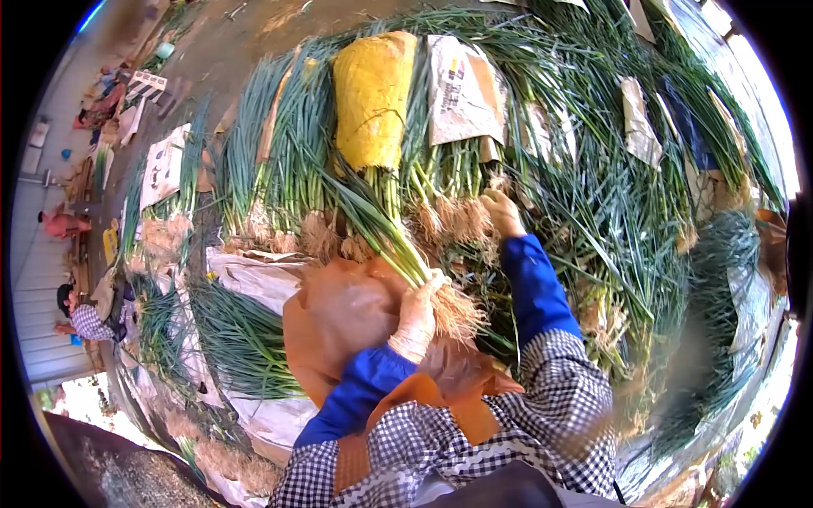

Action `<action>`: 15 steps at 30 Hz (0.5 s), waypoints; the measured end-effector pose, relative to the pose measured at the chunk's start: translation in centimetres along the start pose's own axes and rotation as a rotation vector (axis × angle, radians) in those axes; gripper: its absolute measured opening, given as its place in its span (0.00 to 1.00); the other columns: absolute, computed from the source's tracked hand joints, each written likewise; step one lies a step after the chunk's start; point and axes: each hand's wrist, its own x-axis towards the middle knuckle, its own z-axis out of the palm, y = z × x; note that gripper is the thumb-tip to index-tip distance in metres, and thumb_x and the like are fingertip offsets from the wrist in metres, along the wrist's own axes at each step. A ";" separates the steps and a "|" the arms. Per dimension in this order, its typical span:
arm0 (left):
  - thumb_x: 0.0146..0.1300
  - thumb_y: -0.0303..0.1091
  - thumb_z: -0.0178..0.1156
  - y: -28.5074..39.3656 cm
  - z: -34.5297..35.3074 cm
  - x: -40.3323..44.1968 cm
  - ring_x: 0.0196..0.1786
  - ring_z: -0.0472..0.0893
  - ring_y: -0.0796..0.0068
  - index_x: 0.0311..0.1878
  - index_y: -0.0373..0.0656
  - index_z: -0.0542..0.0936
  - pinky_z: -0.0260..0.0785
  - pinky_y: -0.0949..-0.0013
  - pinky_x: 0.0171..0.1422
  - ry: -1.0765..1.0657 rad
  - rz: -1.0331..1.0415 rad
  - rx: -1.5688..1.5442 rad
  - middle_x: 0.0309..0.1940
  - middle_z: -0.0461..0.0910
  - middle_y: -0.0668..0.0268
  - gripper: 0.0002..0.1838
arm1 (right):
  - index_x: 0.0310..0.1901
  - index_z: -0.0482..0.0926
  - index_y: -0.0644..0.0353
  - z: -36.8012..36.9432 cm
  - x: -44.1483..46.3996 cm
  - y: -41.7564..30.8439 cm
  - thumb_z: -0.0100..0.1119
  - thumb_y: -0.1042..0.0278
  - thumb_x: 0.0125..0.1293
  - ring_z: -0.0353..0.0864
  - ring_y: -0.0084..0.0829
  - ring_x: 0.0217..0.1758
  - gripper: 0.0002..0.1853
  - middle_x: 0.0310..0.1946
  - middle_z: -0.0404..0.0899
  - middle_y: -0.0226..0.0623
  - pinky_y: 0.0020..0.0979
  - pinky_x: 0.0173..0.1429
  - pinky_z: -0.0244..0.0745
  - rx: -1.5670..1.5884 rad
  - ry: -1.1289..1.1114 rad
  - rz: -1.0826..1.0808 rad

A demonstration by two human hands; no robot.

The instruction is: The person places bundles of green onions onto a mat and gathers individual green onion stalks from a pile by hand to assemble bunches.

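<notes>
My left hand [415,317] is closed round the white stems of a bunch of green onions [385,233], just above its roots. The leaves slant up and left, and the pale roots hang to the right. My right hand [501,210] reaches forward to the roots of the onions lying below the white printed sack [461,93]; its fingertips are too small to make out clearly. A yellow sack [373,97] wraps another bundle ahead of my left hand. An orange-brown apron [347,313] spreads under my left arm.
Heaps of green onions [584,203] cover the right side. More leaves [241,330] lie on pale sacking [262,279] at the left. Two people [89,320] [66,224] are at the far left, near a corrugated wall [51,288].
</notes>
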 end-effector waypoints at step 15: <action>0.52 0.28 0.64 -4.2 3.1 1.3 0.32 0.74 0.83 0.37 0.44 0.78 0.64 0.80 0.33 -0.052 -0.404 0.098 0.30 0.76 0.73 0.09 | 0.38 0.78 0.62 -4.5 -12.4 -10.0 0.58 0.61 0.60 0.71 0.21 0.34 0.12 0.30 0.76 0.29 0.27 0.41 0.67 0.897 -0.419 0.564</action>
